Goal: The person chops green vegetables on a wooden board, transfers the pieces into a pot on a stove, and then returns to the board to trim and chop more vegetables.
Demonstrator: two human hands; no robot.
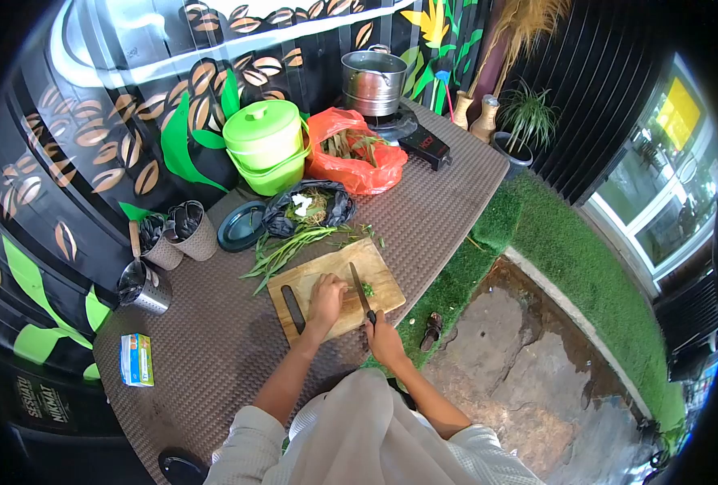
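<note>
Two hands: both worked over the wooden cutting board [336, 289]
Right hand [385, 338]: grip closed round the knife [361, 293] handle
Left hand [326, 299]: fingers pressed down on greens [367, 288] beside the blade
Board: on the brown surface [213, 339]
Beyond: long green stalks [290, 249], black bag [306, 208], orange bag [357, 153]

- White lettering is printed on the dark panel [45, 398] at the 8 o'clock edge of the view; it appears to read "SESUATU NIKMAT", though the letters are small and cannot be confirmed.
- Red characters are displayed on the black device [424, 144] beside the stove, at 12 o'clock from the cutting board; they cannot be made out.
- Print is carried on the small blue box [136, 360] lying on the table at 9 o'clock from the hands; it is too small to be read.
</note>
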